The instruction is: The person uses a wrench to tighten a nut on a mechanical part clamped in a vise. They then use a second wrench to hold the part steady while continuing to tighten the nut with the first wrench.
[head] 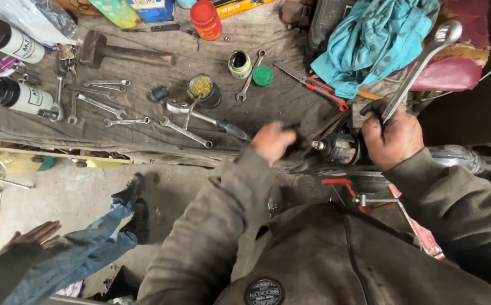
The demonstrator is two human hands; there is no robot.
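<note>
Two hands are seen at the near right of the bench. The right hand (392, 140) is closed around the shank of one long chrome spanner (420, 68), its ring end raised toward the far right, its lower end set at a dark metal part (340, 148). The left hand (272, 141) is blurred; its fingers are curled together against the left side of that same part, though what they grip cannot be told.

The part: one piece, dark, greasy, roughly cylindrical, with a small pale stud showing on its left face. It is held between the two hands, at the near edge of the bench, above a red-framed vice (364, 195).

Counted on the grey bench cloth (143, 133): about six small spanners (107, 96) at far left, one ratchet handle (200, 117), one hammer (122, 53), two white spray cans (16, 96), one red jar (206, 20), one small open tin (239, 64) with one green lid (263, 75) beside it, one cup of yellow bits (202, 89), one pair of red-handled pliers (316, 86), one blue rag (372, 39).

At near left, another person's open hand (36, 234) and jeans-clad legs (87, 248) are seen on the floor.
</note>
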